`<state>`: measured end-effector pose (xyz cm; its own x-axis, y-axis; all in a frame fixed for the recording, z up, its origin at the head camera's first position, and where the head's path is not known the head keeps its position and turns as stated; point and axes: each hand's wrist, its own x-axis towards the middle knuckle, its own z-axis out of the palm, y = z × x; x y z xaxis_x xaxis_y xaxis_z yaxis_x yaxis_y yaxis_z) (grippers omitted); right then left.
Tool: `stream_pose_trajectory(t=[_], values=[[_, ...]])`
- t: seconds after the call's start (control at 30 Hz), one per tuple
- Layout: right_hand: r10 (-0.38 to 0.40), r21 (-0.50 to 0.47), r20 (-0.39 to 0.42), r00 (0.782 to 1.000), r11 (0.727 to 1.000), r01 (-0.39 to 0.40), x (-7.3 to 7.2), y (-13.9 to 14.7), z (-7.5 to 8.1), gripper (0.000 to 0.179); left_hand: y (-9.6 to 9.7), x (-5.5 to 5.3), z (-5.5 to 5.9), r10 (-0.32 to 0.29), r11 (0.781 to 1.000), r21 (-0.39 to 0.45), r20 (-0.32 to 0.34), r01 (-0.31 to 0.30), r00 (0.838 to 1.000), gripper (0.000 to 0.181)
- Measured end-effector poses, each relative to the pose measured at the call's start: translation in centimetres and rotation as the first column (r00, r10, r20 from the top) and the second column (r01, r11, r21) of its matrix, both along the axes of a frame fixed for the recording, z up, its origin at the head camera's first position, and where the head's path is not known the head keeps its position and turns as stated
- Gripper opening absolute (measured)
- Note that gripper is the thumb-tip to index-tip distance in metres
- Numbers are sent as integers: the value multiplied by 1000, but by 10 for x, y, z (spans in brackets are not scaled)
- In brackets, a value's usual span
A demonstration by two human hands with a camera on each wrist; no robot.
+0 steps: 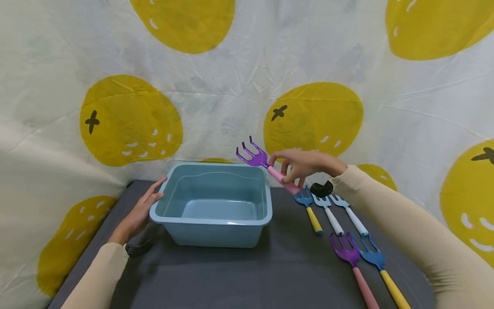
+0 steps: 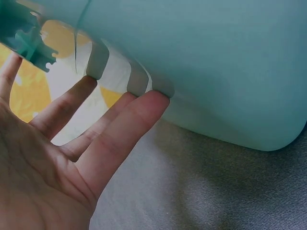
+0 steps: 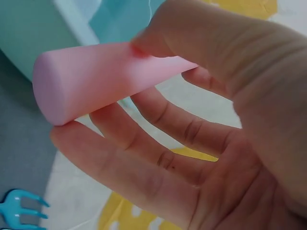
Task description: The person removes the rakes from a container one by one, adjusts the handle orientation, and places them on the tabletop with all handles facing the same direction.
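A toy garden rake (image 1: 257,159) with purple tines and a pink handle (image 3: 91,79) is pinched in my right hand (image 1: 306,164). It is held tilted in the air near the right rim of a blue-green plastic basin (image 1: 210,222), tines pointing up and left. The right wrist view shows the thumb on one side of the handle and fingertips along the other. My left hand (image 1: 140,212) touches the basin's left side. In the left wrist view its fingers (image 2: 122,129) are extended, tips against the basin wall under the rim. Nothing is visible inside the basin.
Right of the basin lie a blue fork with yellow handle (image 1: 314,221), two white forks (image 1: 333,221) (image 1: 356,221), a purple rake with pink handle (image 1: 364,285) and another blue fork (image 1: 393,289). They rest on a dark grey tabletop (image 1: 231,279). Behind hangs a lemon-patterned cloth (image 1: 220,116).
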<state>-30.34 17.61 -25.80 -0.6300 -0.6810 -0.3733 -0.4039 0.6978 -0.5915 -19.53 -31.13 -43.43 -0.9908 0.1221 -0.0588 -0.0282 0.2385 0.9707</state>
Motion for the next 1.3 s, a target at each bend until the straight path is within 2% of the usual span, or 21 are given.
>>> stream_pose_trajectory(t=[0.23, 0.37, 0.5, 0.67, 0.83, 1.13, 1.2, 1.3], values=[[-75, -74, 93, 993, 994, 82, 15, 43, -21, 54, -1, 2, 0, -14, 1000, 12, -4, 14, 1000, 62], [-110, -104, 99, 989, 987, 120, 25, 64, -37, 52, -1, 1, 0, -15, 1000, 14, -7, 15, 1000, 62], [-107, -156, 106, 989, 980, 122, 33, 82, -53, 51, -1, 1, 0, -13, 1000, 8, -2, 13, 1000, 62], [-118, -223, 124, 985, 964, 143, 45, 103, -71, 51, 0, 1, 1, -12, 1000, 20, 10, 12, 1000, 63], [-160, -259, 145, 976, 946, 193, 61, 119, -90, 53, 1, 2, 2, -9, 1000, 10, 5, 9, 1000, 62], [-218, -349, 189, 957, 896, 273, 93, 142, -136, 53, -1, 2, 3, -24, 1000, 8, -6, 24, 1000, 61], [-246, -363, 204, 947, 880, 307, 101, 146, -146, 53, 0, 2, 3, -21, 1000, 3, -6, 21, 1000, 62], [-290, -366, 260, 921, 853, 372, 113, 151, -159, 53, 1, 3, 3, -20, 1000, -3, 0, 20, 1000, 62]])
